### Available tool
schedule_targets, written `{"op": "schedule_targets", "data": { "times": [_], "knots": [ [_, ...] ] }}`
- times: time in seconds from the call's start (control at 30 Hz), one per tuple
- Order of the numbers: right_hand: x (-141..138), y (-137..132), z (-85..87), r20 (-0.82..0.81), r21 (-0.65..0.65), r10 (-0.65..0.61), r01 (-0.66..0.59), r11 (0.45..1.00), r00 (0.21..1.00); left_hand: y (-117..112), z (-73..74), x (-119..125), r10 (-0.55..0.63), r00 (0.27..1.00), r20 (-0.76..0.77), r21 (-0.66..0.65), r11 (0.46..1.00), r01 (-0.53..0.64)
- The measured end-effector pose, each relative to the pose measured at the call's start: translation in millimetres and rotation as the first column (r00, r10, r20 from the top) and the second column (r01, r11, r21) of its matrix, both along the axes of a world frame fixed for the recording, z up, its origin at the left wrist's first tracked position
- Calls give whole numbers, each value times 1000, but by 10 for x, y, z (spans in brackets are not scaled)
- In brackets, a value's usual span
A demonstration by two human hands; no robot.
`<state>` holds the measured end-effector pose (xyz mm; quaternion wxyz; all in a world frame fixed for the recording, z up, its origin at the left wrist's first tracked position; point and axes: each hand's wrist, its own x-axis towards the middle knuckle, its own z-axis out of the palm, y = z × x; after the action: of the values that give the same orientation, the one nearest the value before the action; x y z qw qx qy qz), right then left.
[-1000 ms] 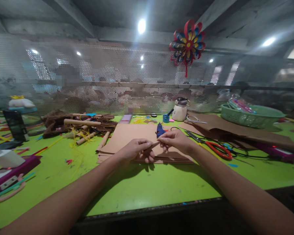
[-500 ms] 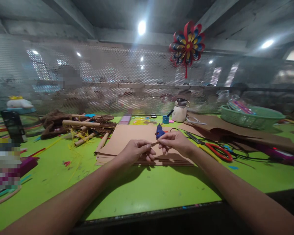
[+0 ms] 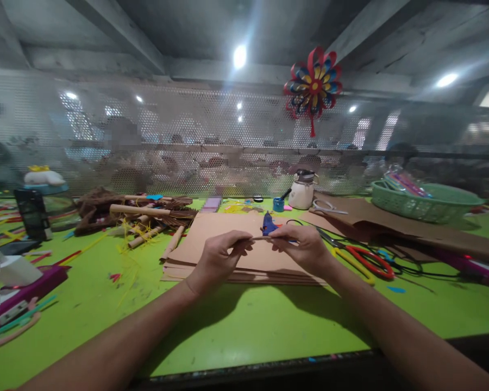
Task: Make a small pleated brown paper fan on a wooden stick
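Note:
Between my two hands is a thin, narrow brown strip, pinched at both ends. My left hand grips its left end between thumb and fingers. At the other end, my right hand pinches it the same way. Both hands are above a stack of brown cardboard sheets on the green table. A blue glue gun lies on the sheets just behind my right fingers. Scissors with red and yellow handles rest right of my right hand.
Rolled brown paper tubes and yellow shreds lie to the left. Behind stand a blue paint jar and a white jug. A green basket sits on brown paper at right. A phone and a purple power strip are far left.
My hands have turned so the thumbs and fingers press the strip's ends more from above, and it lies more level. The whole view has shifted slightly.

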<state>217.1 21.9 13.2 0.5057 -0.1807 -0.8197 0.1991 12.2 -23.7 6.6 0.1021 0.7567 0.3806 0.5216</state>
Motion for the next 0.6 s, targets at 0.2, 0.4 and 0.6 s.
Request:
{"op": "schedule_targets", "data": {
  "times": [0.2, 0.4, 0.6],
  "knots": [
    [4, -36, 5, 29, 88, -88, 86, 992, 996, -47, 45, 24, -36, 991, 130, -146, 988, 55],
    [3, -21, -13, 27, 61, -75, 73, 995, 997, -5, 28, 35, -53, 980, 192, -212, 973, 94],
    [0, -35, -7, 41, 27, -74, 73, 997, 996, 0, 37, 38, -55, 979, 197, -236, 966, 102]
  ]
}}
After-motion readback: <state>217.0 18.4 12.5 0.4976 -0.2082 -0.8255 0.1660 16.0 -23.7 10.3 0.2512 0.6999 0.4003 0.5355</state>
